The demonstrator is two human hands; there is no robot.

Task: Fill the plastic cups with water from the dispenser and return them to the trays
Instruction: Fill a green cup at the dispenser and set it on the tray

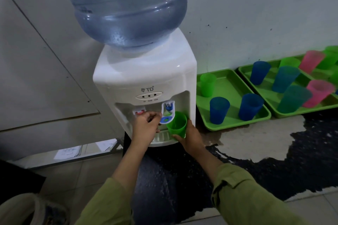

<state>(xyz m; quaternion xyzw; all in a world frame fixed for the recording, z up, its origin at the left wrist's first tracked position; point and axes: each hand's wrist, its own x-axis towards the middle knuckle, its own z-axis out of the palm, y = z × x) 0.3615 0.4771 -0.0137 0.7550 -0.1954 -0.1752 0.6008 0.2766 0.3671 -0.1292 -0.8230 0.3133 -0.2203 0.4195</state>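
A white water dispenser (146, 78) with a large blue bottle (126, 5) on top stands on a dark counter. My right hand (190, 139) holds a green plastic cup (177, 124), tilted, just right of and below the blue tap (167, 113). My left hand (146, 126) pinches the blue tap's lever, beside the red tap (139, 112). To the right lie two green trays: the near tray (228, 86) carries one green cup (207, 85) and two blue cups (219, 110), the far tray (274, 113) several blue, teal, pink and green cups.
A white drip grille (162, 137) sits under the taps. The counter's dark surface (311, 151) is worn to pale patches near the trays. A speckled white wall is behind. Left of the dispenser stands a grey cabinet panel (36, 78), with papers (69, 151) below it.
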